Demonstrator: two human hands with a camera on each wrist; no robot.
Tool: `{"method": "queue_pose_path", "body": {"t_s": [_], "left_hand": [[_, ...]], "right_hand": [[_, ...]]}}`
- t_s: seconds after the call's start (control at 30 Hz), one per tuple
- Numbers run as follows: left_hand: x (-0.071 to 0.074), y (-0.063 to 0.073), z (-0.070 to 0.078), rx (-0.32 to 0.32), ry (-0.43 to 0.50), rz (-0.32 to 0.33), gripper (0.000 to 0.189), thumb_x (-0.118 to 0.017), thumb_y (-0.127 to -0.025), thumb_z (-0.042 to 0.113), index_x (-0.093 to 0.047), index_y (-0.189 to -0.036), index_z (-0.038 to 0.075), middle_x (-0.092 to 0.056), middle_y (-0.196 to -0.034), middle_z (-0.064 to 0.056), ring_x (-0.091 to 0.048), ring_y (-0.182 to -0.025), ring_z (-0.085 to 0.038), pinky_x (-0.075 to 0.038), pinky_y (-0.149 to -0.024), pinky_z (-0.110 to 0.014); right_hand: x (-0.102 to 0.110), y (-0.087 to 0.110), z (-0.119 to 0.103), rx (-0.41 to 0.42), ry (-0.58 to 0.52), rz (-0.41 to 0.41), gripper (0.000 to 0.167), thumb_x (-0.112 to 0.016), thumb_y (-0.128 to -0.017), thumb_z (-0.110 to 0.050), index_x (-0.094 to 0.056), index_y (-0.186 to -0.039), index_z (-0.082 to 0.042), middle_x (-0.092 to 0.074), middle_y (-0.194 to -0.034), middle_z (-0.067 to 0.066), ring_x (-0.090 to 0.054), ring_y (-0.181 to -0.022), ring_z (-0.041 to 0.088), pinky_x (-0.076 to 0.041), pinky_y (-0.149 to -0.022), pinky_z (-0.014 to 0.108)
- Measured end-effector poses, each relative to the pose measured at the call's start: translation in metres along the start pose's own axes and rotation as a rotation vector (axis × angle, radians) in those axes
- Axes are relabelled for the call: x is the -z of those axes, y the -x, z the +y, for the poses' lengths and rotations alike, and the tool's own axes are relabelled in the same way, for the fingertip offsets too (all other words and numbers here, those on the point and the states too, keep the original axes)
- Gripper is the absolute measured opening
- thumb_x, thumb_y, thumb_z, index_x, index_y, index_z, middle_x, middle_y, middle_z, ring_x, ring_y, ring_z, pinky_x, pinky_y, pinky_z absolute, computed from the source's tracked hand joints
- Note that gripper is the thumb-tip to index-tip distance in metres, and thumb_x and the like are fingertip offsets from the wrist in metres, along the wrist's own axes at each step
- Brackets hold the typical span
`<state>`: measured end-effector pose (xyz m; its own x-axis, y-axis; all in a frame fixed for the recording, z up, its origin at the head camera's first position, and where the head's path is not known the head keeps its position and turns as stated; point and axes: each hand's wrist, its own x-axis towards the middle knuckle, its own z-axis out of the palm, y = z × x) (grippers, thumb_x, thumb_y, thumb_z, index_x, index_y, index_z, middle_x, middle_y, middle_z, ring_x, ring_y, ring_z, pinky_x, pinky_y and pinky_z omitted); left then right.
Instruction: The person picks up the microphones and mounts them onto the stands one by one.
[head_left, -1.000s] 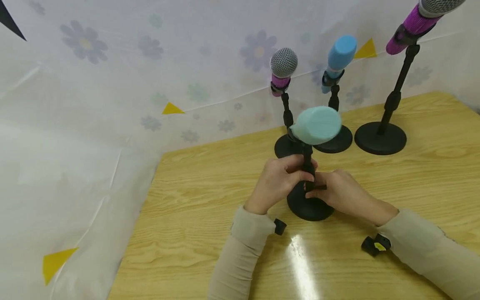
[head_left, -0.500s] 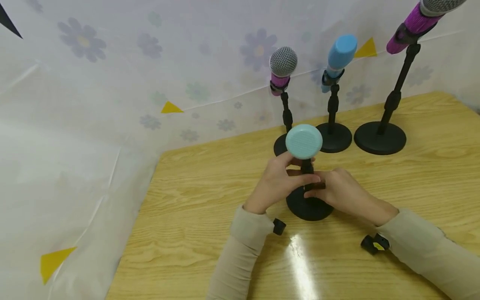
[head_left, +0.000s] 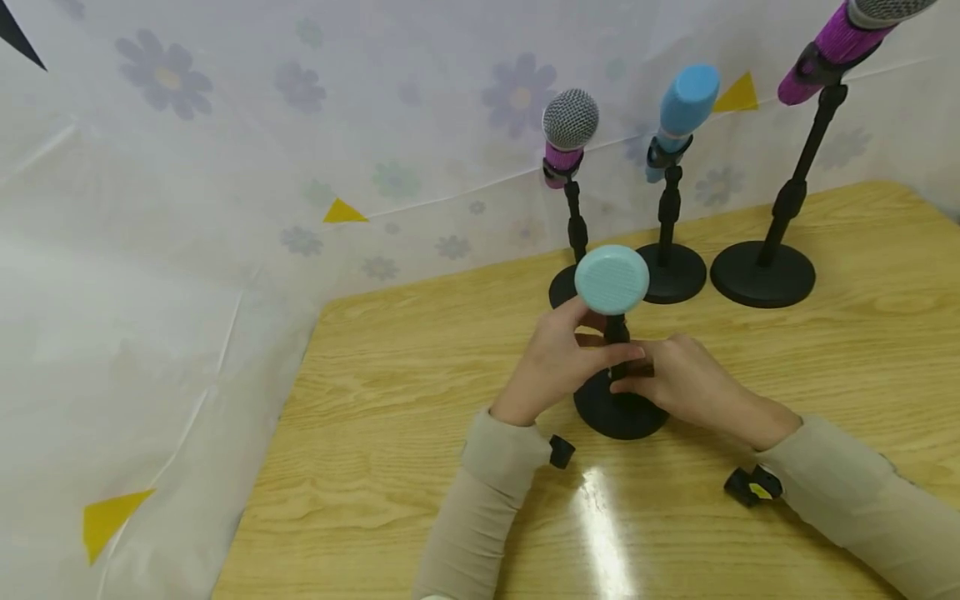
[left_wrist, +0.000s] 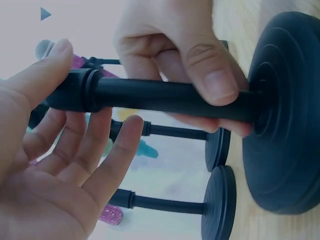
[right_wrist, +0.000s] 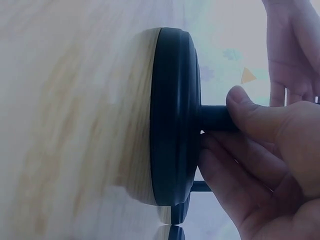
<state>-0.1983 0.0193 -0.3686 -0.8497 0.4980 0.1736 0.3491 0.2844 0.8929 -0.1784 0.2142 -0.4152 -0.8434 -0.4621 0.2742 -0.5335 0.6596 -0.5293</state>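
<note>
A mint-green microphone [head_left: 612, 279], its rounded end facing me, sits on a short black microphone stand [left_wrist: 150, 95]. The stand is upright, its round base [head_left: 621, 421] on the wooden table. My left hand [head_left: 551, 367] curls round the upper collar of the stand, thumb on one side and fingers on the other, as the left wrist view shows. Low on the pole, just above the base, my right hand [head_left: 690, 387] pinches it between thumb and fingers. The microphone's clip is mostly hidden behind the mint end in the head view.
Behind stand a purple microphone with a silver grille [head_left: 570, 121], a blue microphone [head_left: 688, 104] and a taller purple one [head_left: 840, 42], each on a black stand. A flowered sheet [head_left: 300, 150] hangs behind the wooden table [head_left: 375, 400].
The mint microphone has swung from pointing rightward to facing me, then stayed there. My left thumb now reaches further across the pole. The right hand has kept its place.
</note>
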Motion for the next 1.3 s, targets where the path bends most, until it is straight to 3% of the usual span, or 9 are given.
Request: {"method": "queue_pose_path", "body": {"t_s": [0.3,0.47,0.6,0.73,0.9,1.03,1.13,1.3], "left_hand": [[0.004,0.001,0.000,-0.109,-0.113,0.007,0.034,-0.079,-0.088,0.019,-0.069,-0.120,0.017,-0.072,-0.118,-0.001,-0.069,-0.110,-0.005,-0.054,-0.097,-0.020],[0.006,-0.001,-0.003,-0.155,-0.079,-0.096,0.025,-0.068,-0.095,0.012,-0.069,-0.120,0.010,-0.071,-0.122,-0.005,-0.067,-0.114,-0.008,-0.051,-0.104,-0.020],[0.008,0.000,-0.005,-0.126,-0.005,-0.209,0.025,-0.058,-0.101,0.009,-0.065,-0.124,0.003,-0.069,-0.125,-0.013,-0.065,-0.117,-0.016,-0.051,-0.102,-0.019],[0.010,0.001,-0.006,-0.077,0.045,-0.263,0.026,-0.054,-0.104,0.009,-0.062,-0.127,0.001,-0.066,-0.126,-0.016,-0.064,-0.114,-0.019,-0.052,-0.096,-0.019],[0.007,0.001,-0.005,-0.046,0.089,-0.287,0.027,-0.056,-0.103,0.013,-0.060,-0.129,0.003,-0.065,-0.127,-0.015,-0.065,-0.110,-0.015,-0.055,-0.093,-0.023],[0.000,0.000,-0.001,-0.069,0.091,-0.257,0.026,-0.059,-0.103,0.015,-0.061,-0.126,0.004,-0.066,-0.125,-0.014,-0.066,-0.105,-0.017,-0.059,-0.089,-0.031],[-0.003,0.000,0.001,-0.092,0.058,-0.231,0.022,-0.058,-0.102,0.014,-0.062,-0.121,0.003,-0.066,-0.120,-0.014,-0.066,-0.101,-0.020,-0.058,-0.086,-0.031],[-0.002,-0.001,0.000,-0.136,0.083,-0.263,0.018,-0.053,-0.104,0.012,-0.061,-0.117,0.001,-0.065,-0.116,-0.016,-0.063,-0.099,-0.027,-0.057,-0.086,-0.034]], "right_hand": [[0.002,0.001,-0.001,0.013,-0.013,-0.004,0.025,-0.082,-0.084,-0.017,-0.075,-0.107,-0.010,-0.079,-0.087,0.004,-0.073,-0.070,0.011,-0.054,-0.058,0.021],[0.004,0.000,0.000,0.049,0.021,-0.006,0.015,-0.083,-0.082,-0.019,-0.075,-0.094,-0.014,-0.077,-0.081,-0.004,-0.068,-0.066,0.006,-0.050,-0.056,0.022],[0.005,0.000,0.001,0.087,0.070,0.004,0.010,-0.085,-0.079,-0.019,-0.077,-0.084,-0.019,-0.075,-0.077,-0.010,-0.066,-0.066,0.005,-0.049,-0.057,0.024],[0.005,0.001,0.001,0.101,0.063,-0.007,0.009,-0.085,-0.079,-0.019,-0.078,-0.086,-0.019,-0.076,-0.080,-0.009,-0.070,-0.070,0.010,-0.051,-0.059,0.026],[0.006,0.003,0.001,0.076,0.039,-0.026,0.009,-0.083,-0.081,-0.018,-0.079,-0.089,-0.018,-0.077,-0.083,-0.008,-0.071,-0.073,0.013,-0.053,-0.061,0.027],[0.006,0.003,0.002,0.057,0.028,-0.032,0.009,-0.083,-0.082,-0.018,-0.080,-0.091,-0.018,-0.078,-0.083,-0.007,-0.072,-0.073,0.012,-0.054,-0.061,0.027],[0.007,0.003,0.002,0.060,0.015,-0.031,0.011,-0.083,-0.082,-0.017,-0.081,-0.092,-0.015,-0.078,-0.083,-0.006,-0.072,-0.072,0.011,-0.052,-0.060,0.024],[0.007,0.002,0.001,0.070,0.001,-0.039,0.008,-0.082,-0.082,-0.016,-0.079,-0.089,-0.017,-0.077,-0.082,-0.007,-0.069,-0.069,0.006,-0.049,-0.057,0.021]]}}
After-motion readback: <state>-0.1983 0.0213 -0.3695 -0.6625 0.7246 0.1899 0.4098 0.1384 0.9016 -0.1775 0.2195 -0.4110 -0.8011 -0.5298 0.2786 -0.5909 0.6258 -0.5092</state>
